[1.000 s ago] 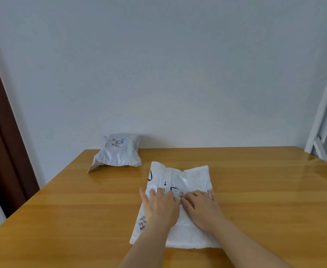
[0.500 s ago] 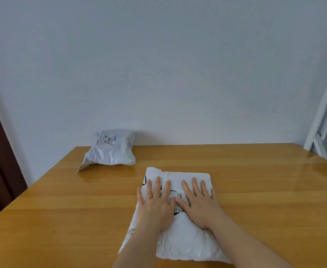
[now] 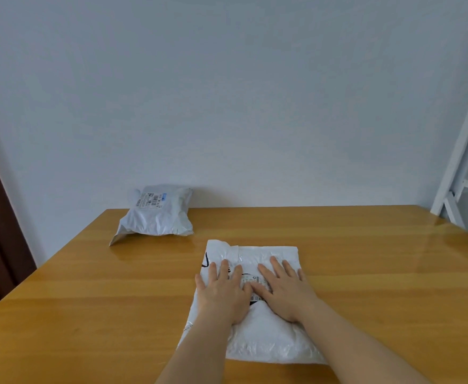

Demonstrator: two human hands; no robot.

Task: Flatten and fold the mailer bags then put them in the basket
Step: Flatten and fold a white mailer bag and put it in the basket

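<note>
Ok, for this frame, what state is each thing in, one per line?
Near bag: lying on the table, pressed under both hands, not yet folded.
Far bag: puffy, untouched, at the wall.
Left hand: flat on the near bag, fingers straight.
Right hand: flat on the near bag, fingers straight.
Basket: not in view.

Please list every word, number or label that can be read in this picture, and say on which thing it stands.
No text can be read.
Far mailer bag: shipping label with barcodes, print too small to read.
Near mailer bag: printed label with barcode between the left hand and right hand, blurred; black marks at its left edge, partly hidden.
</note>
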